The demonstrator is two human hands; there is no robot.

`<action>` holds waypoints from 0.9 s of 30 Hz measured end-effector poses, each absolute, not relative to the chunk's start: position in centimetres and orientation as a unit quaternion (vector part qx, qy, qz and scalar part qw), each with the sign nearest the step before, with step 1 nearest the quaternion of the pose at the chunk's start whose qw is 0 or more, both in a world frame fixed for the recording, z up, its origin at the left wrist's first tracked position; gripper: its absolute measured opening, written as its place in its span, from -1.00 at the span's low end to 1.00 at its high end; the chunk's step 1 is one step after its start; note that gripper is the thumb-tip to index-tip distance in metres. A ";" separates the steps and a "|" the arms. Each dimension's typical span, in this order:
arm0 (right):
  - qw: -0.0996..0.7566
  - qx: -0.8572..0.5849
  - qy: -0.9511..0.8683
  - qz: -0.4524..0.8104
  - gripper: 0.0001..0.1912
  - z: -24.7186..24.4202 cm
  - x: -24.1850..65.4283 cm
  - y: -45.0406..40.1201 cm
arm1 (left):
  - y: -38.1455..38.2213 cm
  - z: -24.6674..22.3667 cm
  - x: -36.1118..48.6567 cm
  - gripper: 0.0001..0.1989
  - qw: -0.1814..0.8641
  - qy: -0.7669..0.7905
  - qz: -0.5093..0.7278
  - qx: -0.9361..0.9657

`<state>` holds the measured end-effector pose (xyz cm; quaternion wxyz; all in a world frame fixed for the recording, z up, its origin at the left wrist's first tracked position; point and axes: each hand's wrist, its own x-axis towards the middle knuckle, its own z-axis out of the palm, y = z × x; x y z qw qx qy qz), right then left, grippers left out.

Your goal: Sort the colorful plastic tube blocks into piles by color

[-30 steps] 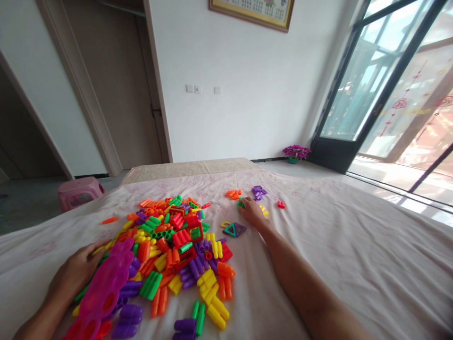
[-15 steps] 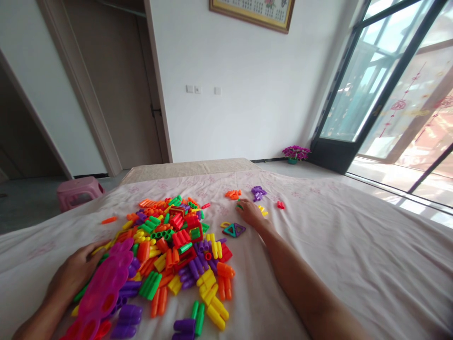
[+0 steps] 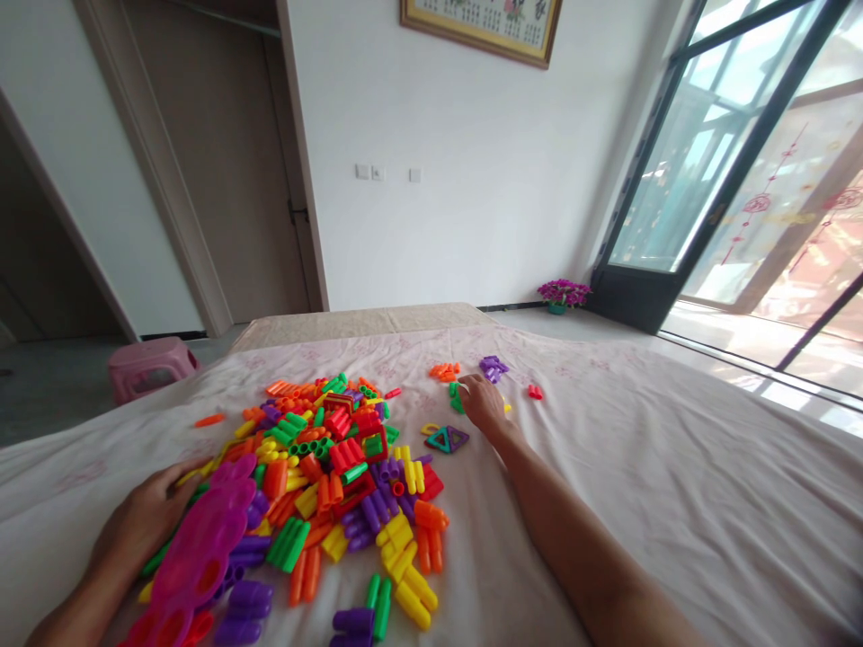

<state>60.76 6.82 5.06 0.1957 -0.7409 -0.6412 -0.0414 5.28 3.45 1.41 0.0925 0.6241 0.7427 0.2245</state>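
My left hand (image 3: 143, 514) lies at the left side of a heap of bullet-shaped plastic building blocks (image 3: 351, 454), its fingers stretched towards yellow and green pieces and partly hidden. Next to it, a translucent pink scalloped plastic piece (image 3: 202, 544) leans on the heap. Farther out on the sheet, my right hand (image 3: 482, 403) is just beside a small group of green blocks (image 3: 457, 397), fingers loosely apart. Yellow blocks (image 3: 507, 408) peek out behind that hand. Orange blocks (image 3: 445, 371), purple blocks (image 3: 494, 367) and a red block (image 3: 535, 393) lie around it.
Triangular frame pieces (image 3: 446, 438) rest between the heap and my right forearm. A wrinkled pale sheet (image 3: 640, 467) covers the surface. Beyond its edge are a pink stool (image 3: 152, 367), a potted magenta plant (image 3: 564, 293) and a glass door (image 3: 664, 171).
My right hand has shifted slightly right, uncovering the green blocks that it mostly covered before. My left hand and the heap look unchanged.
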 end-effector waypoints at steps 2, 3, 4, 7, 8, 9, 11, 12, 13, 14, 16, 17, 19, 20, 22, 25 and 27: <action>0.176 -0.757 -0.627 -0.047 -0.63 4.7 61.2 6.9 | 3.6 1.2 5.1 -0.42 0.132 0.750 0.215 0.611; 0.166 -0.765 -0.621 -0.047 -0.61 4.6 61.4 6.9 | 3.7 1.2 5.1 -0.41 0.146 0.752 0.213 0.606; 0.159 -0.771 -0.615 -0.047 -0.60 4.5 61.6 6.8 | 3.7 1.1 5.0 -0.41 0.150 0.754 0.214 0.603; 0.143 -0.783 -0.604 -0.049 -0.59 4.5 61.9 6.6 | 3.9 0.9 4.9 -0.42 0.155 0.750 0.220 0.604; 0.137 -0.784 -0.603 -0.050 -0.59 4.6 61.9 6.5 | 3.9 0.9 4.8 -0.43 0.154 0.748 0.221 0.606; 0.131 -0.785 -0.603 -0.051 -0.59 4.7 61.9 6.4 | 3.9 0.8 4.8 -0.43 0.153 0.747 0.222 0.607; 0.123 -0.785 -0.605 -0.051 -0.58 4.9 61.9 6.3 | 3.8 0.9 4.8 -0.44 0.154 0.746 0.224 0.607; 0.121 -0.784 -0.607 -0.050 -0.58 4.9 61.9 6.3 | 3.8 0.9 4.8 -0.44 0.155 0.747 0.224 0.606; 0.120 -0.783 -0.608 -0.049 -0.58 4.9 61.9 6.2 | 3.7 0.9 4.8 -0.44 0.157 0.747 0.225 0.605; 0.120 -0.784 -0.607 -0.048 -0.58 4.9 62.0 6.3 | 3.7 0.9 4.8 -0.44 0.157 0.747 0.227 0.604; 0.120 -0.785 -0.606 -0.048 -0.60 4.7 62.2 6.4 | 3.7 0.9 4.8 -0.44 0.153 0.747 0.229 0.605; 0.121 -0.785 -0.605 -0.048 -0.61 4.5 62.3 6.5 | 3.7 0.9 4.8 -0.43 0.150 0.746 0.231 0.606; 0.124 -0.786 -0.604 -0.048 -0.63 4.2 62.6 6.6 | 3.8 0.9 4.7 -0.44 0.148 0.745 0.233 0.607; 0.126 -0.785 -0.604 -0.047 -0.63 4.1 62.7 6.6 | 3.8 0.8 4.7 -0.44 0.149 0.746 0.232 0.606; 0.131 -0.784 -0.606 -0.048 -0.64 3.9 63.0 6.7 | 3.8 0.9 4.8 -0.44 0.150 0.749 0.228 0.604; 0.134 -0.777 -0.613 -0.050 -0.64 3.8 63.3 6.7 | 3.6 1.1 5.0 -0.43 0.149 0.750 0.220 0.606; 0.135 -0.773 -0.617 -0.050 -0.66 3.8 63.4 6.6 | 3.5 1.3 5.0 -0.42 0.150 0.750 0.216 0.607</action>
